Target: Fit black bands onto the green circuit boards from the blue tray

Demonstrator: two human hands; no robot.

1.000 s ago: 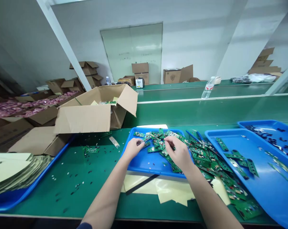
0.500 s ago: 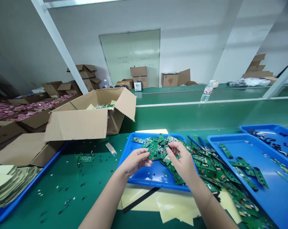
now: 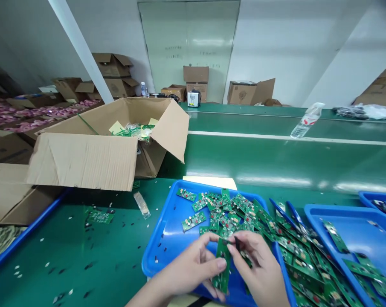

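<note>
Two hands: left hand (image 3: 193, 268) grips a long green circuit board (image 3: 223, 276) above the blue tray (image 3: 175, 247); right hand (image 3: 259, 264) pinches a small black piece (image 3: 237, 243) at the board's top.
Since half a second ago: hands have drawn together.
Tray: smooth, glossy plastic, heaped with flat boards (image 3: 223, 213).
Carton (image 3: 84, 160): ribbed brown cardboard.
Hidden: board's far face, black piece's full shape.

Glare streaks the bench (image 3: 263, 160); the dim left seems blurred.

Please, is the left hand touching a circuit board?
Touching. The head view shows the left hand holding a green board, its thumb pressed across the board's face.
</note>
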